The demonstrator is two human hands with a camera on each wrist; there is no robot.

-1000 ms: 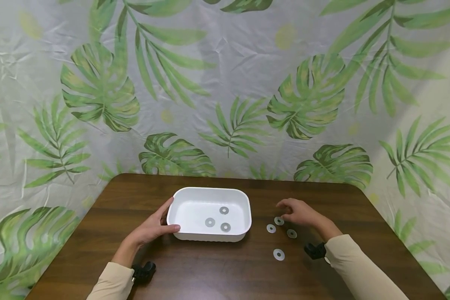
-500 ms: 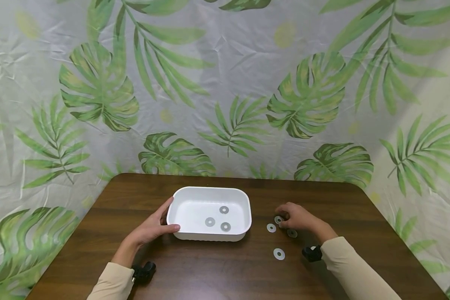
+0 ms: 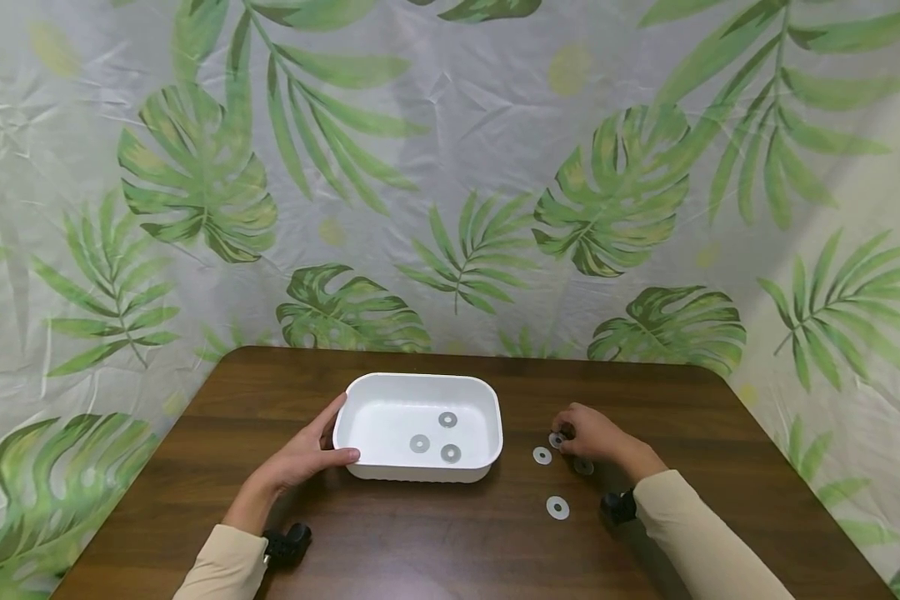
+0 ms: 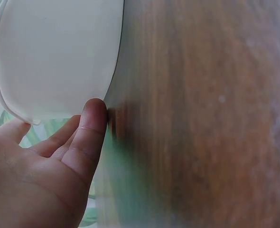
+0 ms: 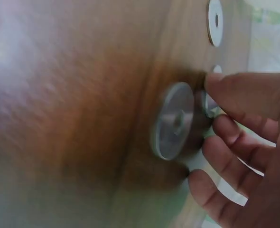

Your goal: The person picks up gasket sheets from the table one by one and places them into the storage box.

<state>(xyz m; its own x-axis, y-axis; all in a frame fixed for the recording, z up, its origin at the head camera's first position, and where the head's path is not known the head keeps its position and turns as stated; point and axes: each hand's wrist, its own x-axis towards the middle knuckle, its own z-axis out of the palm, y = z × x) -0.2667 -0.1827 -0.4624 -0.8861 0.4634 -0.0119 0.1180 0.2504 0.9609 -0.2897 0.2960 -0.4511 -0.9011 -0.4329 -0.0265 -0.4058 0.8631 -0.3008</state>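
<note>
Disc (image 5: 210,103) btwn R hand (image 3: 598,435) thumb/fingers (2nd disc (image 5: 167,133) near).

The white rectangular tray (image 3: 378,432) looks smooth plastic. Round silver-grey washers (image 5: 167,128) look metallic. The dark-brown wood-grain tabletop (image 3: 420,542) is glossy.

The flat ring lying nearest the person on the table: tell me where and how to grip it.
Pinch the flat ring at opposite points of its outer rim, coming down from above. It lies flat on the table, apart from the other rings, so both edges should be free to reach. It looks thin, so the grip probably needs to be low, against the wood.
</note>
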